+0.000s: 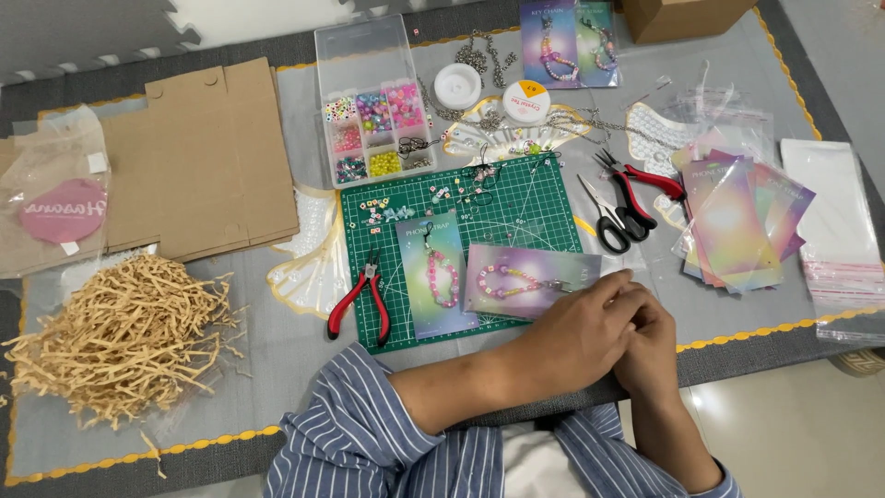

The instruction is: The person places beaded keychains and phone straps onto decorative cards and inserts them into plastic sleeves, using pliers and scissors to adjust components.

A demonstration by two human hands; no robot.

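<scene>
The left hand (576, 337) lies over the right hand (650, 346), fingers curled together at the edge of a pastel card (530, 281) carrying a beaded strap (whether they pinch anything is hidden) on the green cutting mat (516, 207).

Grey foam floor mats (83, 32); pale glossy floor tiles (793, 424); even light
</scene>
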